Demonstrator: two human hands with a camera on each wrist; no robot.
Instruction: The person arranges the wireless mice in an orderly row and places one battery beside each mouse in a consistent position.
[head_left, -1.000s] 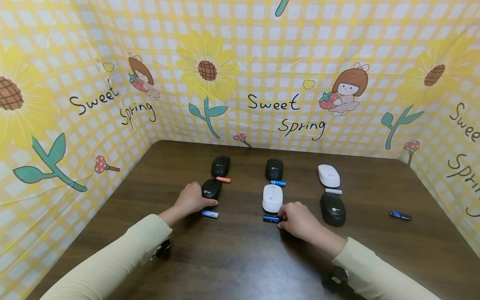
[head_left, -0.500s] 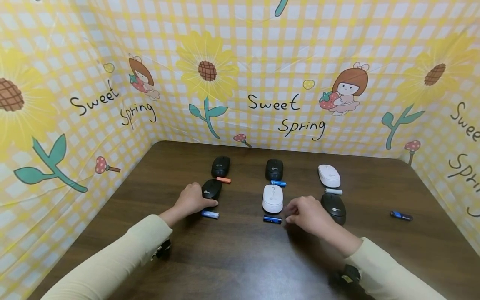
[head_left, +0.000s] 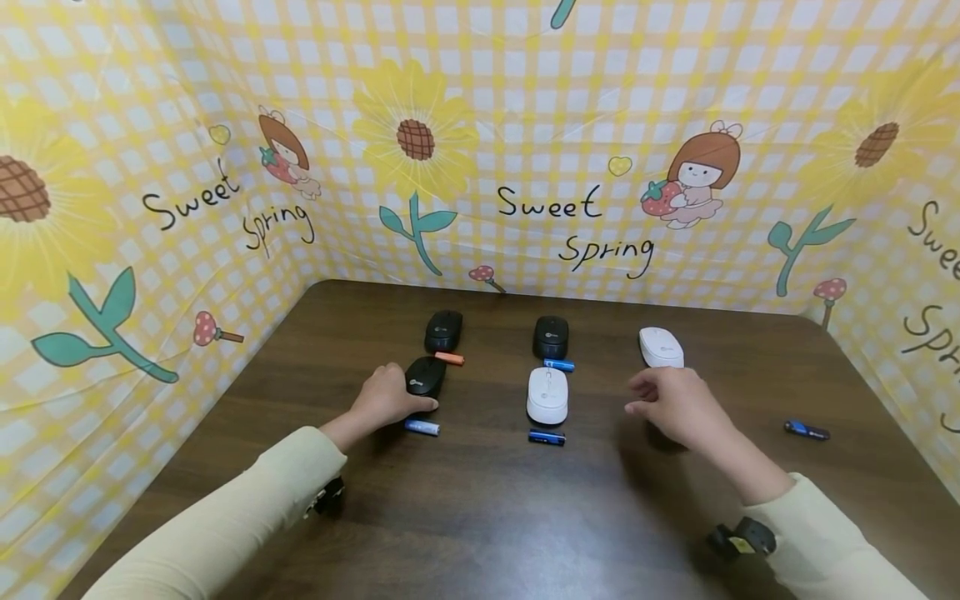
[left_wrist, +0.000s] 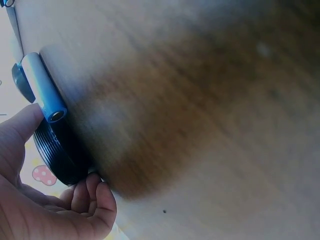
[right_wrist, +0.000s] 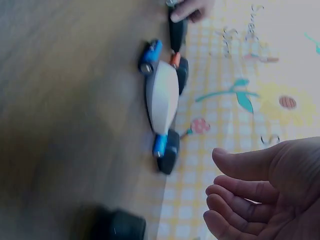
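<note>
My left hand [head_left: 382, 394] grips the near-left black computer mouse [head_left: 425, 377], thumb on one side and fingers on the other. Just in front of that mouse lies a light blue battery [head_left: 422, 427]. My right hand [head_left: 678, 404] is raised over the right side of the table, its fingers loosely bent and nothing between them. In the head view it hides the near-right black mouse, whose dark body [right_wrist: 122, 227] shows at the bottom of the right wrist view. Between the hands, a white mouse [head_left: 547, 394] has a dark blue battery [head_left: 547, 437] before it.
Along the back stand two black mice, one left [head_left: 444, 330] and one central [head_left: 551, 335], plus a white mouse [head_left: 661, 346]. An orange battery [head_left: 450, 358] and a blue battery [head_left: 558, 365] lie between rows. Another battery [head_left: 807, 430] lies far right. Patterned cloth [head_left: 480, 167] walls the table.
My right hand has let go of the dark blue battery by the central white mouse and moved right, over the near-right black mouse. My left hand has stayed on its mouse.
</note>
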